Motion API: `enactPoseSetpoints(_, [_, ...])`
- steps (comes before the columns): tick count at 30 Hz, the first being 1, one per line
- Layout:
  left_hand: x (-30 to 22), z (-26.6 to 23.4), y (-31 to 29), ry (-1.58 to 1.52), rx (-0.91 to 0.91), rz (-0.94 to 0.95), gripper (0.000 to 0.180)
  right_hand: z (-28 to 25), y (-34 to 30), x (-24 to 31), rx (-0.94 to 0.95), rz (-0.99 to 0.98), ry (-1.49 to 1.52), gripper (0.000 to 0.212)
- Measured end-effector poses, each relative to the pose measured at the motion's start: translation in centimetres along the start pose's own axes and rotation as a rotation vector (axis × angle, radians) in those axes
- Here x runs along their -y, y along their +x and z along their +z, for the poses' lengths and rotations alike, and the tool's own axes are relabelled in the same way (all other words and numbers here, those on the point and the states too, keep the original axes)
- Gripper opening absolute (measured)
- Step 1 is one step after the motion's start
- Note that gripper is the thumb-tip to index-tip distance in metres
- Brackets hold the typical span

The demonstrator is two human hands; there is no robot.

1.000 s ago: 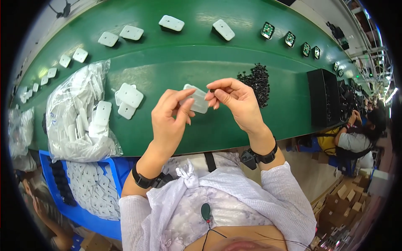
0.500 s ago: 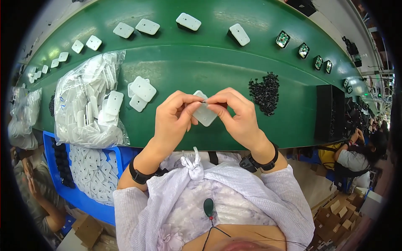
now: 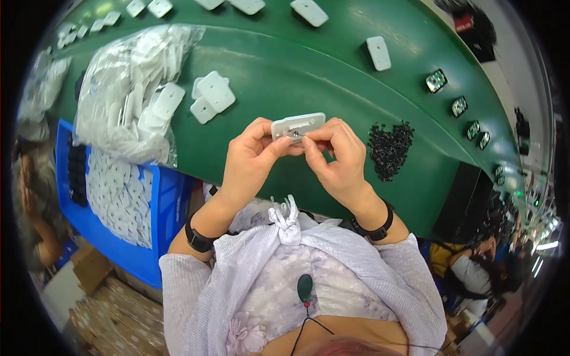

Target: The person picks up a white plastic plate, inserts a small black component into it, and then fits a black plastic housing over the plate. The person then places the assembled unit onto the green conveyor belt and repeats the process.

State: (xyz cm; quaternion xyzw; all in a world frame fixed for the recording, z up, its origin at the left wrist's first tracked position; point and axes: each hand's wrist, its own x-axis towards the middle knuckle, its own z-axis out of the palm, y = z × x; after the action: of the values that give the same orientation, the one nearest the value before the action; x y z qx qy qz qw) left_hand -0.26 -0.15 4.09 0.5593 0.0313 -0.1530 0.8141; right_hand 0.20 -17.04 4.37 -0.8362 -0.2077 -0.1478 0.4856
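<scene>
My left hand (image 3: 249, 159) is closed on the near left corner of a white plastic cover (image 3: 304, 121). The cover is tilted up above the table, with its recessed inner face toward me. At its near edge, my right hand (image 3: 339, 155) pinches a small dark part (image 3: 297, 134) against that face. Fingertips hide most of this part, so its exact shape cannot be made out. To the right of my hands lies a pile of small black parts (image 3: 390, 151). On the left a few white covers (image 3: 215, 92) overlap in a loose stack.
A clear plastic bag (image 3: 133, 95) full of white covers lies at the left. Below it stands a blue bin (image 3: 155, 207) of white pieces. Along the far belt sit white-topped units (image 3: 378, 53) and open circuit-board units (image 3: 436, 81). A black box (image 3: 460, 199) stands right.
The white cover has come up off the table and tilted, now in my left hand. Earlier both hands pinched a tiny part above it. The whole view has shifted and turned.
</scene>
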Motion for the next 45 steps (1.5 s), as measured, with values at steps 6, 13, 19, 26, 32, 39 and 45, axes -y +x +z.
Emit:
enactPoseSetpoints(6, [0.8, -1.0, -2.4, -0.006, -0.192, 0.223, 0.009, 3.0, 0.3, 0.9, 0.120, 0.157, 0.188, 0.009])
enactPoseSetpoints(13, [0.8, -2.7, -4.7, 0.587, -0.349, 0.620, 0.009, 5.8, -1.0, 2.3, 0.110, 0.303, 0.454, 0.012])
enactPoseSetpoints(19, [1.2, -4.2, -7.1, 0.691, -0.326, 0.712, 0.006, 6.9, -2.9, 3.8, 0.184, 0.168, 0.286, 0.013])
enactPoseSetpoints(26, [1.8, -4.6, -10.8, 0.567, -0.187, 0.606, 0.005, 4.0, -3.3, 4.8, 0.483, 0.314, 0.293, 0.013])
enactPoseSetpoints(32, [2.6, -3.9, -11.5, 0.225, -0.041, 0.406, 0.004, 3.1, -4.7, 5.3, 0.418, 0.333, 0.412, 0.012])
enactPoseSetpoints(39, [3.6, -4.1, -9.5, -0.014, 0.135, 0.176, 0.036, 2.5, -7.7, 4.3, 0.191, 0.514, 0.411, 0.014])
enactPoseSetpoints(45, [3.7, -3.8, -2.6, 0.246, 0.004, 0.107, 0.012, 0.1, -7.4, 1.5, 0.143, 0.601, 0.489, 0.023])
